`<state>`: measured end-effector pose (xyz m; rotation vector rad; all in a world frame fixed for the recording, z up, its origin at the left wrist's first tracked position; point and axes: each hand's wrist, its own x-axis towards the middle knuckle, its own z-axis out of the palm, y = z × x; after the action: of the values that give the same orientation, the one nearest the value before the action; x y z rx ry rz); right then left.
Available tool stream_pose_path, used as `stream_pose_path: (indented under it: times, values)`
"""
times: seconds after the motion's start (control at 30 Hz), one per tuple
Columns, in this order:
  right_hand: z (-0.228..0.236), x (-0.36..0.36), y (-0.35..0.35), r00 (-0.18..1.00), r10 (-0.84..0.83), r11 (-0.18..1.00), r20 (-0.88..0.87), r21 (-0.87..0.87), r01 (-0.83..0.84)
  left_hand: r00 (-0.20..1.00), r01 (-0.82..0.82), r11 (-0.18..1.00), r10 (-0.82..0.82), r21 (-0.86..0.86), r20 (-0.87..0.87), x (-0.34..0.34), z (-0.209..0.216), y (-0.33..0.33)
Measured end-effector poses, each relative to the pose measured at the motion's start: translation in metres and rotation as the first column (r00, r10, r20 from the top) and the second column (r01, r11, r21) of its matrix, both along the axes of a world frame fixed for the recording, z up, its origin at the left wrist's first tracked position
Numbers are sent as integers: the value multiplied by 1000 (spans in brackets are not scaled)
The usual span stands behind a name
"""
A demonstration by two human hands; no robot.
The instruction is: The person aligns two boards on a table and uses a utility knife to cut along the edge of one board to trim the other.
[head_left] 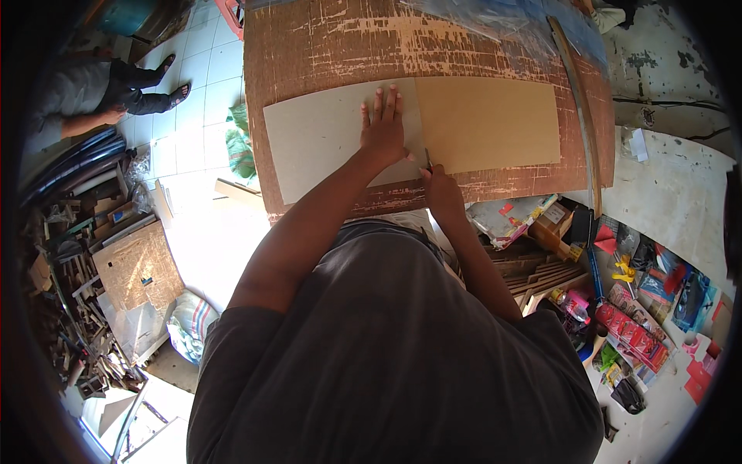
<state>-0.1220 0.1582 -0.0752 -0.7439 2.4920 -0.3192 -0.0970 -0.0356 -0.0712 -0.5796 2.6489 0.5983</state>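
Note:
A grey sheet of board (317,139) lies on the worn brown worktable, beside a tan sheet of board (495,124). They meet along a line near the middle; whether one overlaps the other I cannot tell. My left hand (382,135) presses flat on the grey sheet with its fingers spread, close to that line. My right hand (444,192) is closed at the table's near edge around a slim knife (428,157). The knife's thin end points away from me, at the line between the sheets. Its handle is mostly hidden in my fist.
A long wooden strip (580,108) lies along the table's right side. Clear plastic sheeting (495,27) covers the far edge. Cluttered packets (634,332) lie at the lower right, wood offcuts (77,309) at the left. Another person (85,93) is at the upper left.

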Motion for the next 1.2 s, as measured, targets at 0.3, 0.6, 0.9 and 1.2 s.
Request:
stream_pose_path:
  times: [0.3, 0.6, 0.9, 1.2]
  values:
    - [-1, 9, 10, 1000, -25, 999, 14, -34, 26, 1000, 7, 1000, -7, -16, 18, -1, -1, 0]
    - [-10, 19, 25, 999, 25, 999, -29, 29, -24, 999, 6, 1000, -6, 3, 36, -2, 2, 0]
    - [-3, 28, 34, 999, 30, 997, 10, 73, -31, 999, 9, 1000, -8, -18, 43, -2, 2, 1]
    - [3, 34, 37, 994, -68, 998, 87, -7, 69, 998, 12, 999, -10, -30, 54, -3, 2, 1]
